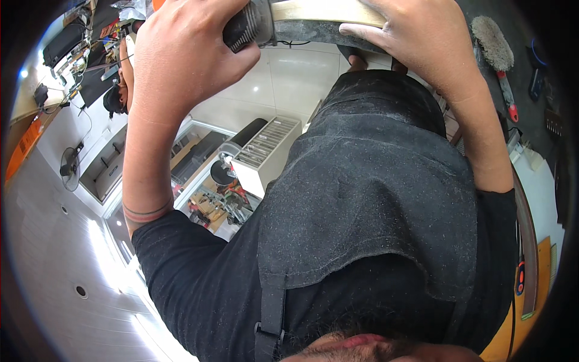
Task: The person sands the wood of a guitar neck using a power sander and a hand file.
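Observation:
At the top edge, my left hand (181, 54) is closed around a power tool (241, 29) with a black ribbed body; its exact kind cannot be made out. The upper part of that tool runs out of the picture. To its right lies a pale wooden piece (325, 11) above a dark, dusty edge (319, 31). My right hand (416, 36) grips the wooden piece at its right end, thumb stretched along the near side. Its other fingers are cut off by the top edge. Pale dust coats the thumb.
At the right lies a brush (493, 45) with shaggy grey bristles and a red-tipped handle. My dusty black apron (368, 175) fills the middle. Behind on the left stand a white slotted box (265, 151) and a wall fan (70, 169). Another person (114, 99) is at the far left.

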`<act>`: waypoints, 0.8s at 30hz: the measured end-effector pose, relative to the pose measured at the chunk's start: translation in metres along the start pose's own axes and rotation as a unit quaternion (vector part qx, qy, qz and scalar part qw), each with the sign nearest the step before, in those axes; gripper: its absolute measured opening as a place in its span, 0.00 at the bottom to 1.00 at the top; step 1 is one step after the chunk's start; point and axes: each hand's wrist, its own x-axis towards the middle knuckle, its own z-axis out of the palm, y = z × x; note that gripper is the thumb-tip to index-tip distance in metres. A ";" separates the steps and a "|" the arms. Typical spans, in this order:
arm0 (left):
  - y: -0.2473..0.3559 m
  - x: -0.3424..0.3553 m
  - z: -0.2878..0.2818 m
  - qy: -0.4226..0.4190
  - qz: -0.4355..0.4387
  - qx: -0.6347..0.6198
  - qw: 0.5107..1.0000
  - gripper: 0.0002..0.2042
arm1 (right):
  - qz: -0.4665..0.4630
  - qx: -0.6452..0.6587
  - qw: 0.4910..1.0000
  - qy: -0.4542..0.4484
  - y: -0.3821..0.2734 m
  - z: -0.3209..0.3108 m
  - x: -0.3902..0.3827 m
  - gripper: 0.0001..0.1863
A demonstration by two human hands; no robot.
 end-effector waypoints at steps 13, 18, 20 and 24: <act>0.008 0.003 -0.009 -0.060 -0.026 0.029 0.997 0.20 | -0.001 0.007 1.000 0.002 0.000 -0.001 0.003 0.17; -0.002 -0.004 -0.009 -0.042 -0.043 0.019 0.998 0.20 | -0.005 0.001 1.000 -0.001 0.001 -0.002 0.003 0.17; -0.011 -0.005 -0.005 -0.048 -0.024 0.013 0.998 0.20 | 0.002 0.004 1.000 -0.006 0.002 -0.002 0.003 0.17; 0.004 0.001 -0.014 -0.081 -0.025 0.033 0.996 0.20 | 0.005 0.007 1.000 -0.013 0.000 -0.004 0.003 0.17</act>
